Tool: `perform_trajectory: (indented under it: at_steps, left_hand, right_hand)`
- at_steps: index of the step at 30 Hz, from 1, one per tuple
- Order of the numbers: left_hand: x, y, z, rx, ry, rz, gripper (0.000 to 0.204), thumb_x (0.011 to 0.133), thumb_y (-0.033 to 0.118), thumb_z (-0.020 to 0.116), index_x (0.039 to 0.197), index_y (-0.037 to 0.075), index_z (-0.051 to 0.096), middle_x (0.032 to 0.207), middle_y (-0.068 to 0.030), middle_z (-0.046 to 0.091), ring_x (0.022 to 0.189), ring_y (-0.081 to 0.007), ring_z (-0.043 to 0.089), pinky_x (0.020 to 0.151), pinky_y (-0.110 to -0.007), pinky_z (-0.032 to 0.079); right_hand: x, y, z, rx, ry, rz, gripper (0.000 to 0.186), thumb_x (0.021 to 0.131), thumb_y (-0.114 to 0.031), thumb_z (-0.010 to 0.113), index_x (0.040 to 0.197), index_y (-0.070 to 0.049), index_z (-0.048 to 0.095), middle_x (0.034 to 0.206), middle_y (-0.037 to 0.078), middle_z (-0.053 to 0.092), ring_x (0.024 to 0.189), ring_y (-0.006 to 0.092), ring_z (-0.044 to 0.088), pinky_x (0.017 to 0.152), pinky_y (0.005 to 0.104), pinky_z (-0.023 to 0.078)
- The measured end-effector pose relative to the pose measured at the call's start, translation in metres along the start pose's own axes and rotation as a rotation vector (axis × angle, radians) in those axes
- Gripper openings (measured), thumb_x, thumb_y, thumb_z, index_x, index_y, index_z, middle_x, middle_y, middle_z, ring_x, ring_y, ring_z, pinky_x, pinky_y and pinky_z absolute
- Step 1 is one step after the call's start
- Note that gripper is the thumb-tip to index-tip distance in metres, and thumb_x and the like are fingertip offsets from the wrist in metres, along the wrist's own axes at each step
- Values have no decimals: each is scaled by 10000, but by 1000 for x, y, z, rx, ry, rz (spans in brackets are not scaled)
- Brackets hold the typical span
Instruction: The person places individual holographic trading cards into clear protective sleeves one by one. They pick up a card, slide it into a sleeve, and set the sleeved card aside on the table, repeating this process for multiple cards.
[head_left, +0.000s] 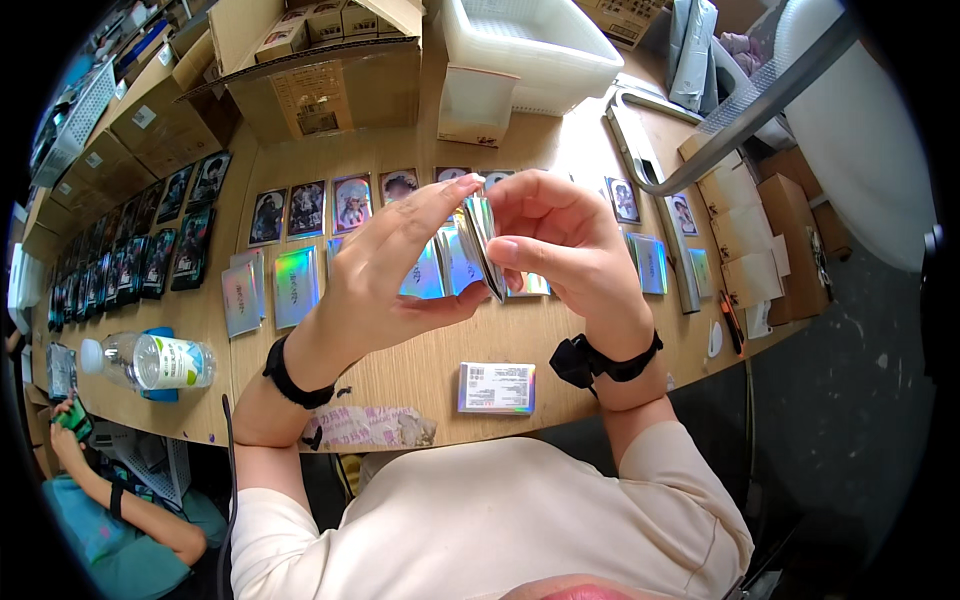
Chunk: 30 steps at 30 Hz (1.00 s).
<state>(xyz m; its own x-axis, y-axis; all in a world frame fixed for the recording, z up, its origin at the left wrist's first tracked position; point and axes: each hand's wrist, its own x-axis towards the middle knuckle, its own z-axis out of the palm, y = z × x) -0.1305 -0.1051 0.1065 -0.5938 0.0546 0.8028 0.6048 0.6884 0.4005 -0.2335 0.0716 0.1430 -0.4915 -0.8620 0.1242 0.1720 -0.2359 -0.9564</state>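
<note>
While both hands grip it from opposite sides, one thin stack of glossy, silver-edged cards [484, 245] stands on edge between them, raised above the table. The left hand [375, 260] has its thumb at the stack's lower end and its fingers at the upper end; the right hand [565, 235] pinches the stack from the other side, thumb against it and fingers curled. Two black wristbands [285, 378] show, one per wrist.

Nearer the body than the hands, one rectangular white-topped pile [497, 388] with shiny edges lies on the pale wooden table [400, 350]. Beyond the hands runs a row of dark picture cards [352, 203]; at least eight can be seen. Closer in is a row of iridescent silver card piles [296, 287], partly hidden by the hands, so the full count cannot be told: at least two lie left of the left hand and two right of the right hand.

Farther left of the left hand are two rows of glossy black packs [190, 250], too overlapped to count, and, nearer the body, one clear plastic bottle [175, 362] with a white cap. Well past the hands stand one open brown cardboard box [385, 85] and one white plastic bin [570, 75]. Well right of the right hand lies one orange-and-black tool [732, 322]. Far to the left hand's lower left, one other person [150, 513] holds a green object [77, 425].
</note>
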Motion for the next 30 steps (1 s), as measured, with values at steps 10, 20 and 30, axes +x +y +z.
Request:
perform_trajectory:
  at_steps: [10,20,30]
  left_hand:
    - [3,-25,4,117,37,132,685,652,101,850,1262,65,541,1231,-185,624,1079,-365,641,887,-425,552]
    - [8,-17,-2,324,-54,108,708,648,72,846,1292,69,550,1248,-168,631,1047,-338,650,858,-396,546]
    - [2,-10,9,526,-71,100,599,668,156,803,1220,-5,634,1143,-150,671,916,-255,645,754,-343,540]
  right_hand:
    - [4,5,2,-251,161,-174,375,854,70,639,1208,11,532,895,62,667,845,96,655,753,225,549]
    - [10,19,-1,-257,165,-246,150,860,20,689,999,33,634,910,44,653,857,87,631,729,220,537]
    - [13,19,-2,-651,226,-237,164,822,17,710,949,10,605,896,86,677,830,151,675,702,272,564]
